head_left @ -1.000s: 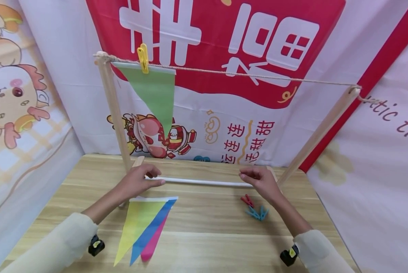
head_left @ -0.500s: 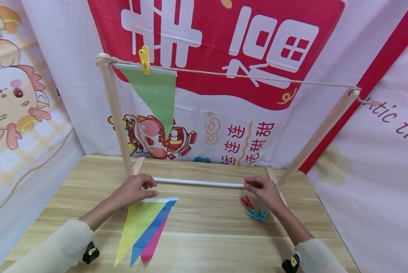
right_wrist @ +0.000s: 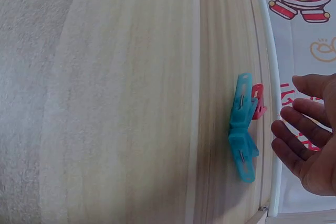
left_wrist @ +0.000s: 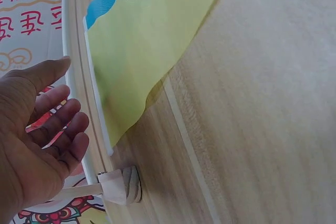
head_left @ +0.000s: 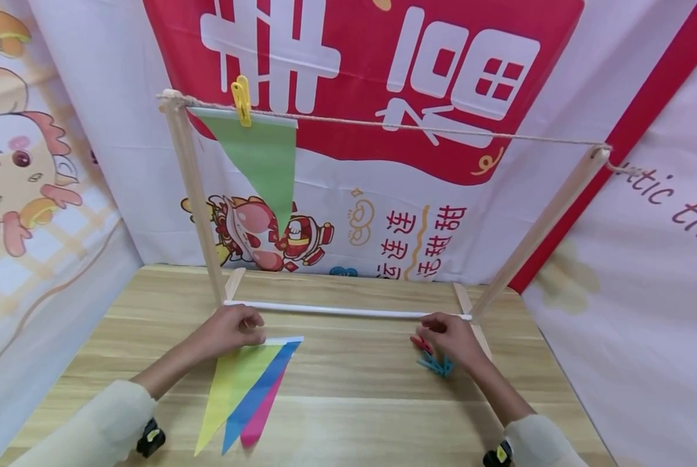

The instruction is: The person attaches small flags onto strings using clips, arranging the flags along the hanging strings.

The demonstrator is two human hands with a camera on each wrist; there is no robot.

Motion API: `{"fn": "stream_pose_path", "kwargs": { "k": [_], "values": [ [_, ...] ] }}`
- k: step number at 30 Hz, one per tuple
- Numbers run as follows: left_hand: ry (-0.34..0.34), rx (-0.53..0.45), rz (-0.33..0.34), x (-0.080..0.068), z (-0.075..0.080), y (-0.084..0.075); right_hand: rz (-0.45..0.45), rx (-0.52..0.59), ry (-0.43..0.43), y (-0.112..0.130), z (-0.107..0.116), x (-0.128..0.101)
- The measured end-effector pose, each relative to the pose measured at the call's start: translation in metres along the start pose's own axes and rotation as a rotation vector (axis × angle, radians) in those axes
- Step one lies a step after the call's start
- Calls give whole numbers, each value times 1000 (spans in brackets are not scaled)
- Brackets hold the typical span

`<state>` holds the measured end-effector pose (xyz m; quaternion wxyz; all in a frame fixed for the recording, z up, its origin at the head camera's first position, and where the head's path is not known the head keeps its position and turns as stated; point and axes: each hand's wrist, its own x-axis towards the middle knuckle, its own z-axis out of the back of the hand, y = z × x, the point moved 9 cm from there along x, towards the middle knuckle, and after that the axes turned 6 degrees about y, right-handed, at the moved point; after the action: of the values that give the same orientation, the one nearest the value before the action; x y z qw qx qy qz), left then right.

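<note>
My left hand [head_left: 231, 329] is held loosely above the top left of the pennants, its fingers relaxed and nothing in them. Under it lie a yellow pennant [head_left: 237, 376], a blue pennant [head_left: 255, 402] and a pink pennant [head_left: 259, 421], overlapping, with white top edges. My right hand [head_left: 450, 337] hovers by the clothespins, fingers loosely bent and holding nothing in the right wrist view. Two teal clothespins [right_wrist: 241, 129] and a red clothespin [right_wrist: 258, 100] lie close together on the table. A green pennant [head_left: 266, 162] hangs from the string, clipped by a yellow clothespin [head_left: 242, 100].
A string [head_left: 383, 124] runs between a left wooden post [head_left: 193, 194] and a right wooden post [head_left: 541, 227]. A white rod [head_left: 336, 311] joins the posts low down, beyond my hands. Printed cloth [head_left: 348, 175] covers the walls behind the wooden table [head_left: 348, 421].
My left hand has drawn back from the white rod toward the pennants. The right hand has lowered toward the clothespins. Pennants and clothespins lie where they were.
</note>
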<state>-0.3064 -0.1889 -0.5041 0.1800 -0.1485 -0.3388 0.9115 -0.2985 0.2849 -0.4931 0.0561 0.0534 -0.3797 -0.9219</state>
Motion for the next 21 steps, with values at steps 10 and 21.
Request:
{"fn": "stream_pose_path", "kwargs": {
  "k": [10,21],
  "values": [
    [24,-16,-2,-3,-8,6,38,-119,-10,-3,-7,0],
    [34,50,-47,-5,-13,5,-10,-125,67,-4,-19,3]
  ]
}}
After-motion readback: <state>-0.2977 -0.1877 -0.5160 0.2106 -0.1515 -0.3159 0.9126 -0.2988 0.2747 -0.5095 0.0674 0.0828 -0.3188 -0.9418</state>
